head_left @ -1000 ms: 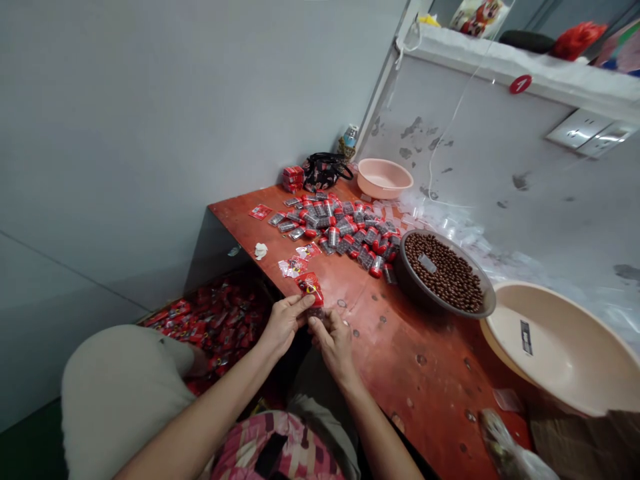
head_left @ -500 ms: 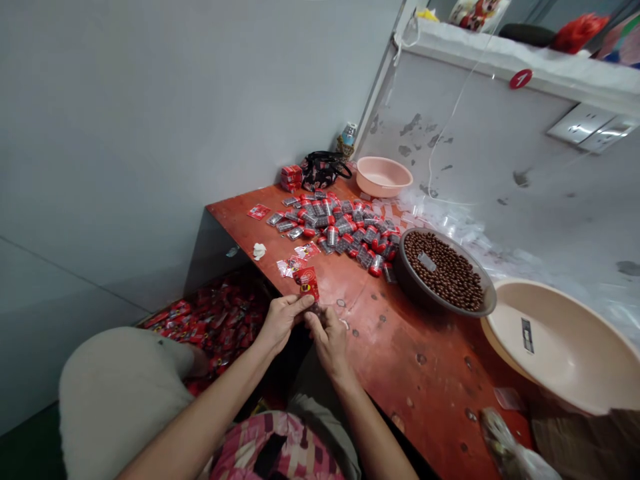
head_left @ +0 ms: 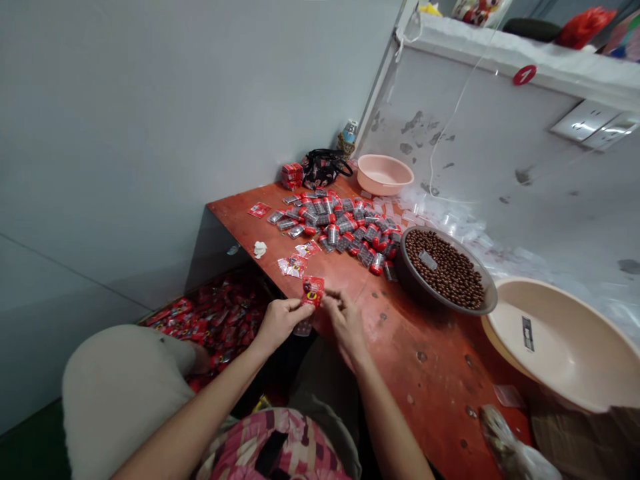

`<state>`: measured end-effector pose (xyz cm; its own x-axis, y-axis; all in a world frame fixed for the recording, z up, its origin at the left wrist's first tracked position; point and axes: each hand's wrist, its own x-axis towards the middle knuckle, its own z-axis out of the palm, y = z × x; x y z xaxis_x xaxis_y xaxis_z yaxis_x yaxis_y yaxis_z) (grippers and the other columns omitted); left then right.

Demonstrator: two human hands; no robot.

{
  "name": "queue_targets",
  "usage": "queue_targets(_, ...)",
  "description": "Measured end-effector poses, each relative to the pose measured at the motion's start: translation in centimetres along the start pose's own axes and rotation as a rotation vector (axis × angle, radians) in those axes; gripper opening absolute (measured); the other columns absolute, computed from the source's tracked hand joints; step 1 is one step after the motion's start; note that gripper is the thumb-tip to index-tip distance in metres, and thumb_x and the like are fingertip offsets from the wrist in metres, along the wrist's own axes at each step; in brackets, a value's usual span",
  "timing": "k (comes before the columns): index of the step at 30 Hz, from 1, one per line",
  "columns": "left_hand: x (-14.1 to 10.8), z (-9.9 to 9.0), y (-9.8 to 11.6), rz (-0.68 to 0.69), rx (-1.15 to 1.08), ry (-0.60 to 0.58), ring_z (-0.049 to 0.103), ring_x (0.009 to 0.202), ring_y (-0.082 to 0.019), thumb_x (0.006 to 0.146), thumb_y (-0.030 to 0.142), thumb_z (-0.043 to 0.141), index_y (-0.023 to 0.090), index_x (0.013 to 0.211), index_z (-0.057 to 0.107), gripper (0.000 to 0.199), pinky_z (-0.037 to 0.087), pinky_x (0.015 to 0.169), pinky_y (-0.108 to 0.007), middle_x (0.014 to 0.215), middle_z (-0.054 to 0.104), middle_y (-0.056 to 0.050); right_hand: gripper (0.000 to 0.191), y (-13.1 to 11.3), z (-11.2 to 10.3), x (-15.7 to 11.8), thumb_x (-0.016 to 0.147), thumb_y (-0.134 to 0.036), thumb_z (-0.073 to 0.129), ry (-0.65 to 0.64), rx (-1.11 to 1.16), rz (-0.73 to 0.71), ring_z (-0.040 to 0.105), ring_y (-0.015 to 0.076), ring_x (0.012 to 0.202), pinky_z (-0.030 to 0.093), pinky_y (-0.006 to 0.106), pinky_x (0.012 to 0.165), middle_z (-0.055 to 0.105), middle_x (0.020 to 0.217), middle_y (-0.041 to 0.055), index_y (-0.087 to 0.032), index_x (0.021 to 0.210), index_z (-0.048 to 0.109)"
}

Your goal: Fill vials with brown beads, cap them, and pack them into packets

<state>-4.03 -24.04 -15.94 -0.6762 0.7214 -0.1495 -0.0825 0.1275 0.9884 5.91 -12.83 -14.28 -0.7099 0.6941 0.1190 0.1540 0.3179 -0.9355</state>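
My left hand [head_left: 281, 325] is closed on a small clear pack of dark brown balls [head_left: 303, 327] and a red printed sleeve [head_left: 313, 289] that stands above the thumb. At the sleeve's right edge, the thumb and fingertips of my right hand [head_left: 346, 327] are pinched together; the exact contact is small and partly hidden. Just beyond, printed red-and-white sleeves [head_left: 293, 266] lie flat near the table's edge. Farther back is a heap of clear packs with red caps [head_left: 345, 230], filled with dark balls.
A grey basin [head_left: 404, 270] of brown balls stands on the red table [head_left: 395, 347], beside a large cream basin [head_left: 560, 347]. Behind are a pink basin [head_left: 384, 175], a black bag [head_left: 323, 168] and clear plastic pieces [head_left: 465, 230]. Red packs [head_left: 220, 313] fill a container below left.
My right hand has moved right and slightly up, from below the sleeve to its right edge. The sleeve now faces me more squarely, and the pack shows beneath my left fingers.
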Motion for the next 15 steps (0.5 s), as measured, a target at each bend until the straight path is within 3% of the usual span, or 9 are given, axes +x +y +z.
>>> queue_targets(1,-0.1,-0.1,0.1,0.044,0.107,-0.024,0.035,0.045,-0.008,0.066,0.037,0.059,0.012,0.049,0.056,0.031,0.024,0.045,-0.021,0.045,0.039,0.005,0.022,-0.5,-0.6,0.8,0.078,-0.035,0.053,0.021,0.007,-0.032,0.057,0.0152,0.077,0.044,0.025,0.065,0.062,0.092,0.0041,-0.019,0.092,0.059)
queue_targets(3,-0.5,0.0,0.4,0.134,0.281,-0.074,0.031,0.046,-0.007,0.069,0.037,0.055,0.012,0.048,0.054,0.033,0.021,0.045,-0.022,0.045,0.033,0.005,0.024,-1.3,-1.4,2.3,0.078,-0.032,0.052,-0.073,0.058,-0.086,0.056,0.0157,0.084,0.044,0.026,0.07,0.059,0.099,0.0047,-0.021,0.099,0.056)
queue_targets(5,-0.8,0.2,0.5,0.18,0.371,-0.088,0.028,0.045,-0.007,0.071,0.037,0.052,0.013,0.046,0.052,0.035,0.018,0.045,-0.022,0.046,0.029,0.005,0.024,-1.7,-1.5,3.4,0.076,-0.03,0.055,-0.24,0.119,-0.093,0.056,0.0144,0.077,0.044,0.025,0.067,0.061,0.087,0.0025,-0.02,0.098,0.056)
queue_targets(7,-1.1,0.5,0.5,0.186,0.392,-0.095,0.027,0.045,-0.007,0.072,0.037,0.051,0.013,0.045,0.05,0.036,0.018,0.045,-0.022,0.046,0.027,0.005,0.021,-1.6,-1.1,3.9,0.074,-0.028,0.058,-0.317,0.165,-0.068,0.055,0.0124,0.066,0.044,0.023,0.061,0.058,0.073,-0.0008,-0.02,0.093,0.057)
queue_targets(9,-1.1,0.6,0.4,0.164,0.357,-0.097,0.029,0.046,-0.007,0.072,0.038,0.051,0.012,0.048,0.053,0.035,0.019,0.045,-0.022,0.046,0.03,0.006,0.016,-1.3,-0.3,3.9,0.073,-0.028,0.059,-0.245,0.189,-0.052,0.054,0.0117,0.062,0.043,0.023,0.058,0.057,0.069,-0.0017,-0.019,0.085,0.057)
queue_targets(11,-1.0,0.5,0.2,0.113,0.257,-0.087,0.033,0.046,-0.008,0.07,0.039,0.054,0.012,0.052,0.057,0.033,0.022,0.046,-0.021,0.046,0.035,0.005,0.014,-0.9,0.4,3.5,0.073,-0.029,0.059,-0.083,0.222,-0.043,0.054,0.0127,0.066,0.044,0.024,0.062,0.058,0.073,-0.0007,-0.018,0.082,0.057)
queue_targets(15,-0.5,0.1,-0.1,-0.043,-0.184,0.011,0.044,0.05,-0.01,0.067,0.041,0.059,0.012,0.063,0.064,0.029,0.032,0.049,-0.022,0.052,0.052,0.003,0.027,0.0,1.5,1.3,0.073,-0.029,0.059,0.175,0.291,0.008,0.055,0.0155,0.085,0.045,0.029,0.076,0.059,0.093,0.0036,-0.02,0.098,0.054)
